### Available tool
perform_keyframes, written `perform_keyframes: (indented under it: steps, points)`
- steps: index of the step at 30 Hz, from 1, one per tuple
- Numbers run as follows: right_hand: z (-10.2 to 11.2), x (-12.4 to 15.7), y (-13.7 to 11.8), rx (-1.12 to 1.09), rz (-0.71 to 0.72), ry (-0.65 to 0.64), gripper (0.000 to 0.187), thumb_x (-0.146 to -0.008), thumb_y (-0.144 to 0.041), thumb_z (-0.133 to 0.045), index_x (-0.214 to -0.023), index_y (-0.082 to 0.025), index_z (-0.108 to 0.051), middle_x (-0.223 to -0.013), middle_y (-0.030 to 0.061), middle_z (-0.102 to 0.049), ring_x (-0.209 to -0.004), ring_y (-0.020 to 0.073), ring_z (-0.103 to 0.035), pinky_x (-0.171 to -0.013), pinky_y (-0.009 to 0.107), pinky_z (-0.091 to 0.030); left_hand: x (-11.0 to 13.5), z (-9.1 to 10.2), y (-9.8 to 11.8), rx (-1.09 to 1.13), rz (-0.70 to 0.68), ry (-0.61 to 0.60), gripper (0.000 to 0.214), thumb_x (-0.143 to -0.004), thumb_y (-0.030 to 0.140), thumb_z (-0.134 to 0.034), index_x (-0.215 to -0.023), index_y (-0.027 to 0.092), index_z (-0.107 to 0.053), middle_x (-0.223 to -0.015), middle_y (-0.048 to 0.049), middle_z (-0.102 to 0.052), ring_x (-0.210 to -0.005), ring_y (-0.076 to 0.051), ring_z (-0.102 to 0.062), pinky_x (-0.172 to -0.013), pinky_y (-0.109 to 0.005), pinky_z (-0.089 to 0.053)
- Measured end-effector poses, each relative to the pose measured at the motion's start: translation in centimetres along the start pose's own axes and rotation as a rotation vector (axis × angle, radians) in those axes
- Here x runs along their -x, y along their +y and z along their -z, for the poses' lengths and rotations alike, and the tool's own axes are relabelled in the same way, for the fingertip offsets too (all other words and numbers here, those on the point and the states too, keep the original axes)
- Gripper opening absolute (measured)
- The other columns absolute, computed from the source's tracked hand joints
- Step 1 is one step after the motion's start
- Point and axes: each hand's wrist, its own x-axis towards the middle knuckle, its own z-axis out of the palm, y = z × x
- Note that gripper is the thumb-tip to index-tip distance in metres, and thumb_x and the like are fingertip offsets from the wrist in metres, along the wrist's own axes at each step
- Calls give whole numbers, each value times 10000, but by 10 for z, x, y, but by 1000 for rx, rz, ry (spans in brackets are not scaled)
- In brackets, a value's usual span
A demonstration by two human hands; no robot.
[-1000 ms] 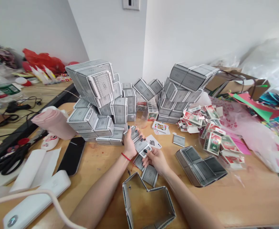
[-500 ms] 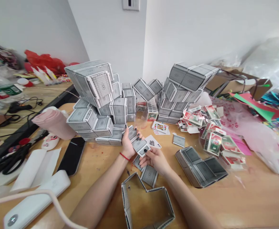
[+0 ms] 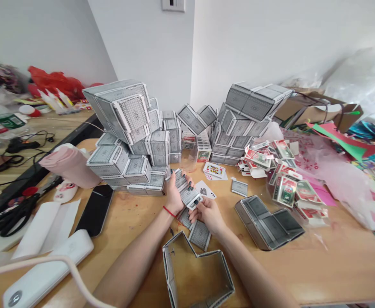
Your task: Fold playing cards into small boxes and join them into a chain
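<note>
My left hand (image 3: pixel 175 194), with a red string at the wrist, is closed on a strip of grey-backed playing cards (image 3: pixel 187 193). At the strip's lower right end, the fingers of my right hand (image 3: pixel 206 212) pinch its edge. Beneath the hands lie loose face-down cards (image 3: pixel 200 235) and a face-up ace of spades (image 3: pixel 205 190). Nearer to me, between my forearms, stands an open heart-shaped frame (image 3: pixel 197 256) built from cards. A second card-built box (image 3: pixel 269 222), with two open compartments, rests to the right of my right hand.
Stacked card boxes (image 3: pixel 116 160) stand at the back left, with another stack (image 3: pixel 235 124) at the back right. Red and green card packets (image 3: pixel 285 190) are heaped on the right. Left lie a phone (image 3: pixel 95 210), a white power bank (image 3: pixel 51 267), scissors (image 3: pixel 22 209) and a pink cup (image 3: pixel 70 164).
My right fingers have shifted slightly at the end of the card strip, where a bit of card face now shows. The whole view has moved a little; the other things stay put.
</note>
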Motion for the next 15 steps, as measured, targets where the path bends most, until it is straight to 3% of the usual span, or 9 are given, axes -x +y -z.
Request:
perform_keyframes:
  steps: [6,10,13,15]
  points:
    - [-1,1,-3,44,21,-11,251,-666,-383,-595,-674,-176,-455,-546,3,-615,-386,114,-548,-361,222,-451,-2,3,-2,-25,-33,29,310,-758,480,-468,-711,174,-490,-565,17,-485,-491,-92,-472,-564,-251,-429]
    - [2,-1,-11,123,78,-2,263,-682,-417,-579,-692,-185,-455,-555,-9,-607,-379,120,-547,-345,229,-448,-2,4,-2,-55,-35,32,345,-730,493,-500,-821,165,-558,-732,-44,-613,-691,-162,-587,-685,-316,-455]
    - [9,-5,-18,193,161,95,285,-700,-460,-551,-764,-195,-469,-571,-15,-608,-369,125,-540,-337,241,-446,0,8,-6,-224,2,-70,313,-665,355,-613,-903,151,-595,-879,-76,-642,-858,-213,-591,-787,-358,-433]
    - [16,-8,-22,202,210,203,305,-694,-466,-562,-804,-192,-483,-624,-1,-626,-366,118,-534,-344,246,-449,2,11,-8,-396,-32,-91,212,-596,239,-669,-791,160,-637,-866,-58,-656,-904,-227,-579,-832,-364,-416]
